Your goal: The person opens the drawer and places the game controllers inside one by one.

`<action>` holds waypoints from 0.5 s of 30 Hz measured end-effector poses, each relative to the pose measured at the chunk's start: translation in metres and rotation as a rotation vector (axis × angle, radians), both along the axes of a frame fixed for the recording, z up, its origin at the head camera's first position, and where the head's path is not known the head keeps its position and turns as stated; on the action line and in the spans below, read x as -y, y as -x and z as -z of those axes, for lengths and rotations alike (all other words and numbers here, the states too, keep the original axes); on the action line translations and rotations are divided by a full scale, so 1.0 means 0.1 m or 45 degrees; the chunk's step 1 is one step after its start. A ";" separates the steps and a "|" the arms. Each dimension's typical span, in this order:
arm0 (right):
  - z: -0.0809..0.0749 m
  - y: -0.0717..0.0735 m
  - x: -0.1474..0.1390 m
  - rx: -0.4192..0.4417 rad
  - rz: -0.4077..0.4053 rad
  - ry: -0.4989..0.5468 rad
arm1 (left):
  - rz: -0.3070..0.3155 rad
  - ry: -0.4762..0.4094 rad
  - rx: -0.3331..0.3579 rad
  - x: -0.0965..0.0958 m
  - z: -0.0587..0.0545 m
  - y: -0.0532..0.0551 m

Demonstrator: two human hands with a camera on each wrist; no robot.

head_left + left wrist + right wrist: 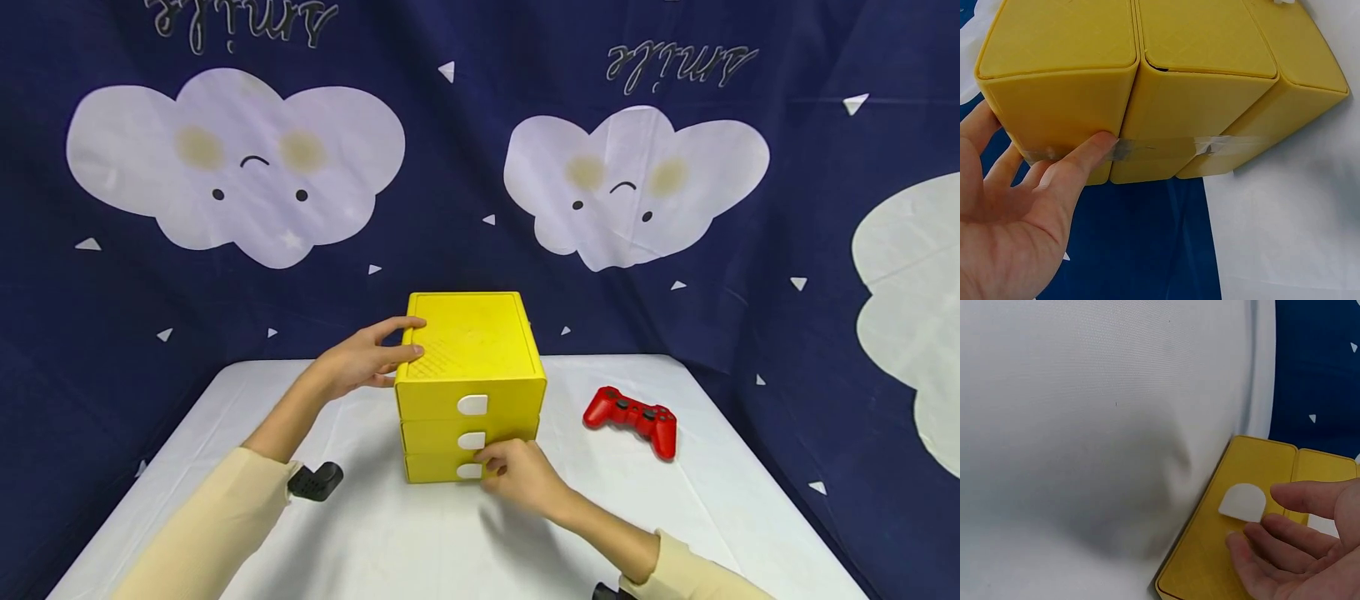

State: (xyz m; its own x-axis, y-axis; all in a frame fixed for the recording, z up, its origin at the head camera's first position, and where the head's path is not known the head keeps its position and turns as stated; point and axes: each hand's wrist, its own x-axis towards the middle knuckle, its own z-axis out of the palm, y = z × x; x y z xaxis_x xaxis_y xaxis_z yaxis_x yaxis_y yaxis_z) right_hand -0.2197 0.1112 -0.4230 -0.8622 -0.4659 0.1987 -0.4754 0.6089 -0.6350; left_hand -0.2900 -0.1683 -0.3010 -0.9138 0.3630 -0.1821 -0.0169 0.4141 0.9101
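A yellow cabinet of three stacked drawers (472,333) stands on the table, each drawer front bearing a white tab handle. My left hand (360,358) rests on the cabinet's left upper edge, fingers reaching onto the top. In the left wrist view, its thumb (1088,156) presses the side wall by a strip of clear tape (1160,149). At the lowest drawer's white handle (1244,501) is my right hand (521,475), fingers loosely bent and thumb apart. Its fingertips lie at the handle's edge; whether they touch it I cannot tell. All three drawers look closed.
A red game controller (633,419) lies on the white-covered table (375,550), to the right of the cabinet. Behind the table hangs a dark blue cloth (457,250) printed with clouds. Both forearms wear cream sleeves, with a black device (317,482) at the left wrist.
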 end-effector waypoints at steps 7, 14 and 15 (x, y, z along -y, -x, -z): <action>0.06 0.00 0.06 -0.004 -0.014 0.026 | -0.002 -0.001 -0.006 0.01 0.01 0.01; 0.10 0.04 0.07 -0.056 -0.011 0.043 | -0.014 -0.017 0.009 0.00 0.02 0.02; 0.10 0.05 0.07 -0.057 -0.008 0.044 | -0.015 -0.017 0.010 0.00 0.02 0.03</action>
State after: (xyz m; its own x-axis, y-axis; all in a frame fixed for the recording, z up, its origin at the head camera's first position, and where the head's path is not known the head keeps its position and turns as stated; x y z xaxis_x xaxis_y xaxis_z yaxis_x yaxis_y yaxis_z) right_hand -0.2248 0.1044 -0.4333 -0.8492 -0.4633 0.2532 -0.5075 0.5839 -0.6336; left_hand -0.2925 -0.1681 -0.3032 -0.9166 0.3547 -0.1845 -0.0288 0.4016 0.9154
